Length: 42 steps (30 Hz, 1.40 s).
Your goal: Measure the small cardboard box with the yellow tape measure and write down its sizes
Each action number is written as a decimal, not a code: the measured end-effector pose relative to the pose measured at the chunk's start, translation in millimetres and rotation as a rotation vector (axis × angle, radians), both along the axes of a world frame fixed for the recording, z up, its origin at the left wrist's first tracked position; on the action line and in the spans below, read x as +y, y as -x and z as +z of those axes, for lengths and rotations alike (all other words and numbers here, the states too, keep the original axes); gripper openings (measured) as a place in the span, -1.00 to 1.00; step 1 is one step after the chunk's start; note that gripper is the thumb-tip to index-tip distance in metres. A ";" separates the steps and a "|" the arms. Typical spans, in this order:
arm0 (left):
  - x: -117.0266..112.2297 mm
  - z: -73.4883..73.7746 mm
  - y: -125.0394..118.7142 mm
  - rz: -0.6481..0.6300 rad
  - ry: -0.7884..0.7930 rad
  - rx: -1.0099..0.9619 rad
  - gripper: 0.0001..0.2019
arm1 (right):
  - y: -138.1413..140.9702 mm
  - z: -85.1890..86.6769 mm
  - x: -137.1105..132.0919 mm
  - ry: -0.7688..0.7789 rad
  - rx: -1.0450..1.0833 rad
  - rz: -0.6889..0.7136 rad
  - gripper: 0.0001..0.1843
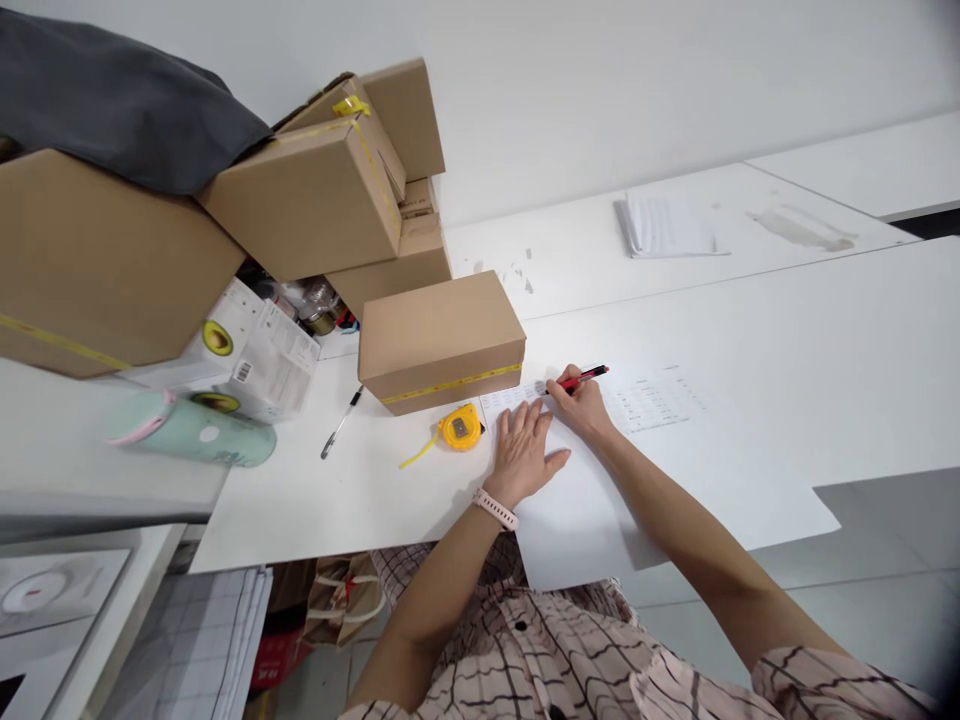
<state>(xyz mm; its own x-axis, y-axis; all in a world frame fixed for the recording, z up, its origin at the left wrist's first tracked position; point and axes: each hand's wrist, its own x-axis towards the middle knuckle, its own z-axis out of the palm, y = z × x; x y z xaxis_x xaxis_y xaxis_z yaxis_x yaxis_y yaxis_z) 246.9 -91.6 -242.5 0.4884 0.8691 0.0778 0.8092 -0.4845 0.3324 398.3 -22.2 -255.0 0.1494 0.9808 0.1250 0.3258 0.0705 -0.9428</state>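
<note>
My right hand (581,408) is closed around a red pen (583,377), its tip on a printed sheet of paper (645,400) on the white table (750,330). My left hand (523,450) lies flat and open on the same sheet, a pale wristband on its wrist. A yellow tape measure (459,428) with a short length of tape pulled out sits just left of that hand. Behind it stands a small cardboard box (441,340) sealed with yellow tape.
A stack of larger cardboard boxes (315,190) fills the far left, with dark cloth (120,100) on top. A white avocado-print carton (255,360), a mint green bottle (191,430) lying down and a black pen (341,422) are nearby. Folded papers (664,228) lie at the back.
</note>
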 end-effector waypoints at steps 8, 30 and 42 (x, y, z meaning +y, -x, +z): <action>0.4 -0.5 1.3 -0.004 0.000 -0.005 -0.42 | -0.3 -2.5 0.1 -0.019 -0.019 0.027 -0.71; 0.5 -1.4 2.1 -0.007 -0.004 -0.007 -0.43 | 0.4 1.8 -1.0 -0.006 -0.030 0.001 -0.73; 0.7 -3.2 1.3 0.003 -0.018 0.001 -0.44 | 1.1 0.5 -0.2 -0.012 -0.029 -0.019 -0.72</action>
